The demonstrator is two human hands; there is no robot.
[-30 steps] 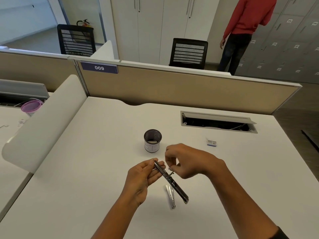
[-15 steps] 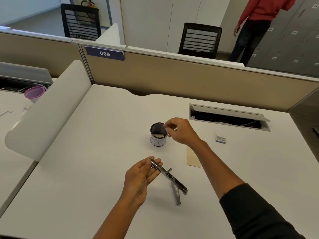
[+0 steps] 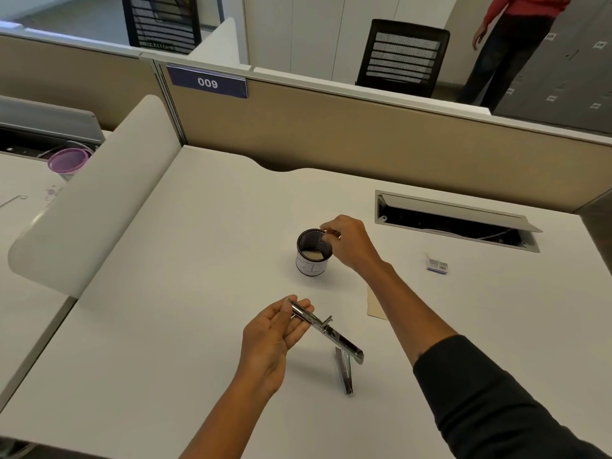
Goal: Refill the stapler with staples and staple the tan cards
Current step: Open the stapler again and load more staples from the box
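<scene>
White table is bearing the work: left hand is gripping the opened stapler, right hand is pinching, apparently staples, at the mesh cup, best seated squarely.

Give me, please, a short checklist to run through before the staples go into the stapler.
1. Stapler hinged open: ok, its upper arm is raised and its base tip rests on the desk.
2. Left hand holding the stapler steady: ok, its fingers grip the upper end.
3. Right hand carrying a staple strip: cannot tell; its fingertips are pinched at the rim of the mesh cup.
4. Staple box in reach: ok, it lies to the right of the cup.
5. Tan cards ready: ok, flat on the desk, partly hidden by the right forearm.
</scene>
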